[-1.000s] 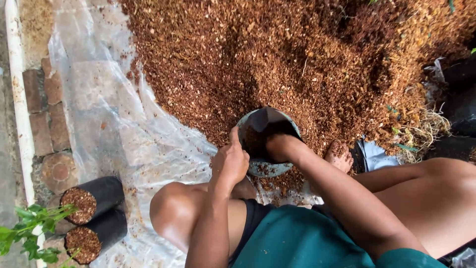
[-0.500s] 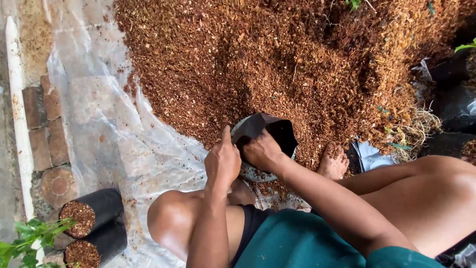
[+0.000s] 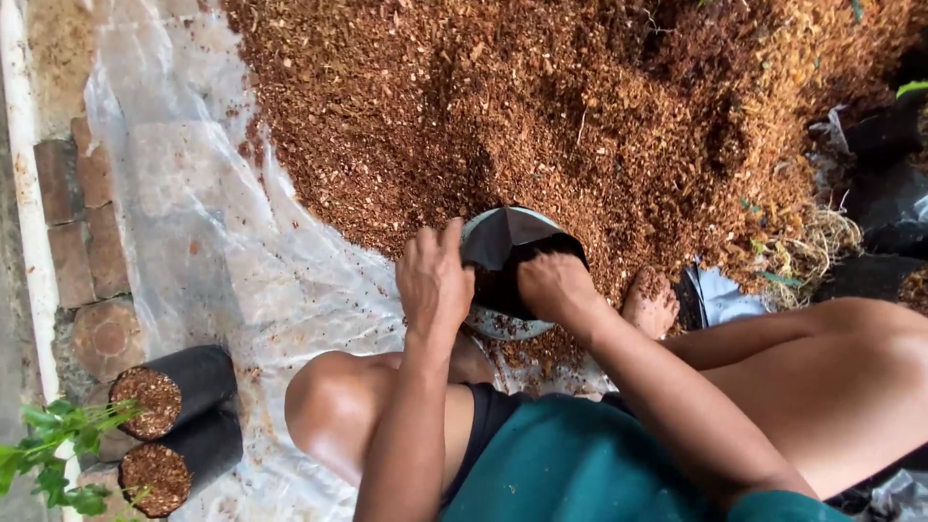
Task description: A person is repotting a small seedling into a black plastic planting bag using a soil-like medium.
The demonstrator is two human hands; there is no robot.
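Note:
A black plastic grow bag (image 3: 512, 253) sits in a round grey bowl (image 3: 486, 324) at the edge of a big heap of brown coco husk (image 3: 541, 106). My left hand (image 3: 433, 275) grips the bag's left rim, thumb up. My right hand (image 3: 553, 285) is at the bag's mouth with its fingers pressed down inside onto the brown fill. My bare knee (image 3: 329, 411) is just below the hands, and my right foot (image 3: 651, 300) rests on the husk beside the bowl.
A clear plastic sheet (image 3: 213, 232) lies under the heap. Two filled black grow bags (image 3: 169, 420) lie on their sides at lower left beside a green plant (image 3: 53, 454). Bricks (image 3: 82, 222) and a white pipe (image 3: 24, 193) run along the left. Black bags (image 3: 880, 193) stand at right.
My right hand came up out of the bag to its rim, then pushed back down into its mouth. My left hand shifted its hold on the left rim, fingers now spread.

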